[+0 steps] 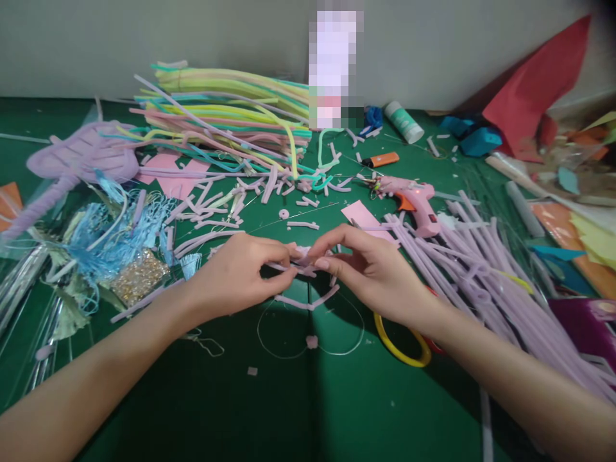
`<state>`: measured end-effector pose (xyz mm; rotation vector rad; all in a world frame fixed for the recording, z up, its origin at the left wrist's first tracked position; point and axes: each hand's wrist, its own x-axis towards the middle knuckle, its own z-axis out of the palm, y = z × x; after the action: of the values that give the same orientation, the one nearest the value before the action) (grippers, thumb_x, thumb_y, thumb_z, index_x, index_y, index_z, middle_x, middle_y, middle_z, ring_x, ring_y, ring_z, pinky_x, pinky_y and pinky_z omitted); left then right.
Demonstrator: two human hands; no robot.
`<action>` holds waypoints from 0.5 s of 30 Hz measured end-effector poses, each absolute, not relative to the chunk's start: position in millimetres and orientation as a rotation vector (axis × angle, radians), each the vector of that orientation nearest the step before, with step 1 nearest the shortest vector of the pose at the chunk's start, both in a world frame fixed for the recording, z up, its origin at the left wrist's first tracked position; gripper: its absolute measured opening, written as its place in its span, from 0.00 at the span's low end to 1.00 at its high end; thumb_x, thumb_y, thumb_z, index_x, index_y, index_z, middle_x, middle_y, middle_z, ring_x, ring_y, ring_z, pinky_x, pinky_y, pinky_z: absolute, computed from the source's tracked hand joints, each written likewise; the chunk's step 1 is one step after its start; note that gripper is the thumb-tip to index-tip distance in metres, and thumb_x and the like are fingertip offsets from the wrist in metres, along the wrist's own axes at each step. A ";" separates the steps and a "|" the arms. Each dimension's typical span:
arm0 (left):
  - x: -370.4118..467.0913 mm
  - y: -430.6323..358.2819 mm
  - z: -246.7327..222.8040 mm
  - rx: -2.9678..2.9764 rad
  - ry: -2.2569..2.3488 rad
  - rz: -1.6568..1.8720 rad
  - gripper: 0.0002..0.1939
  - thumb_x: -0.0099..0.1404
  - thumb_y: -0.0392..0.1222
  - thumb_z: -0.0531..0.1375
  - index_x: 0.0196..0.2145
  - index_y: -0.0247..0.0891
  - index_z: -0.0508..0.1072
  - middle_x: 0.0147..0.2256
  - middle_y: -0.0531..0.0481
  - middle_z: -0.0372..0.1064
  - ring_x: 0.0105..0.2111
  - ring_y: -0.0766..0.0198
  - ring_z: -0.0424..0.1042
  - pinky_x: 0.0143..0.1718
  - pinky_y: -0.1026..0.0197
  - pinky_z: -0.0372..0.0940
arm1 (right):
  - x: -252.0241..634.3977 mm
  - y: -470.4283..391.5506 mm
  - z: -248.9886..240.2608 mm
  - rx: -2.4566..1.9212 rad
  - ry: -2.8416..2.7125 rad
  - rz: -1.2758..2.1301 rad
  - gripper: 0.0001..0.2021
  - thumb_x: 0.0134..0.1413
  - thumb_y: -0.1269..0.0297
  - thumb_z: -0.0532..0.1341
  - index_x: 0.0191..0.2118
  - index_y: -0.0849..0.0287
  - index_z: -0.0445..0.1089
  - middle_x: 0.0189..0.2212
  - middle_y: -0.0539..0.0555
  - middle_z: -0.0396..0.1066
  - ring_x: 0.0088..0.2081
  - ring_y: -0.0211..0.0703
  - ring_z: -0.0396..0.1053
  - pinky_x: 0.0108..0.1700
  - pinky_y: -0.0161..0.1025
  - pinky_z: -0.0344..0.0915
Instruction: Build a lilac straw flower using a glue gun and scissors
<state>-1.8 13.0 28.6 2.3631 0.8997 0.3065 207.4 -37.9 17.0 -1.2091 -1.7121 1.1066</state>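
Note:
In the head view, my left hand [243,269] and my right hand [370,273] meet at the middle of the table, fingertips pinching a small lilac pipe-cleaner piece [303,262] from both sides. Its exact shape is partly hidden by my fingers. Just below hangs or lies a curved lilac pipe-cleaner length [308,304]; I cannot tell whether it is joined to the held piece. Closer to me, a thin wire loop [362,333] carries a small pinkish tuft [312,342]. Scissors with a yellow handle [403,353] lie partly under my right forearm.
A pink glue gun [416,200] and orange lighter [381,160] lie beyond my right hand. Lilac pipe cleaners [510,301] spread at right; a colourful bundle [226,109] lies behind. Blue tassels [128,224], a bag of gold beads [140,277] and a lilac wrapped shape [86,154] occupy the left.

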 end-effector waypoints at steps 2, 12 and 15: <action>-0.5 13.3 28.8 2.341 0.931 0.301 0.12 0.65 0.41 0.59 0.26 0.38 0.77 0.31 0.52 0.80 0.26 0.66 0.75 0.27 0.65 0.60 | 208.3 -38.6 17.3 -1.211 -1.781 1.057 0.05 0.61 0.69 0.59 0.41 0.54 0.70 0.38 0.49 0.77 0.39 0.38 0.76 0.40 0.34 0.72; -3.8 12.8 27.2 2.367 0.825 0.335 0.11 0.68 0.41 0.57 0.31 0.40 0.78 0.36 0.53 0.81 0.47 0.59 0.78 0.37 0.65 0.67 | 226.4 -22.5 37.1 -1.535 -2.042 0.755 0.11 0.60 0.59 0.61 0.45 0.56 0.74 0.39 0.55 0.78 0.38 0.46 0.75 0.35 0.40 0.67; -2.0 10.3 27.8 2.455 0.779 0.365 0.11 0.69 0.39 0.56 0.33 0.40 0.78 0.36 0.52 0.80 0.47 0.59 0.77 0.43 0.63 0.68 | 218.8 -20.6 36.5 -1.494 -2.089 0.849 0.08 0.61 0.61 0.60 0.35 0.57 0.76 0.31 0.51 0.78 0.31 0.40 0.72 0.30 0.37 0.63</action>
<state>-2.0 10.3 27.8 2.4553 0.7790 0.3652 218.8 -20.6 36.5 -1.4944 -2.0888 0.8490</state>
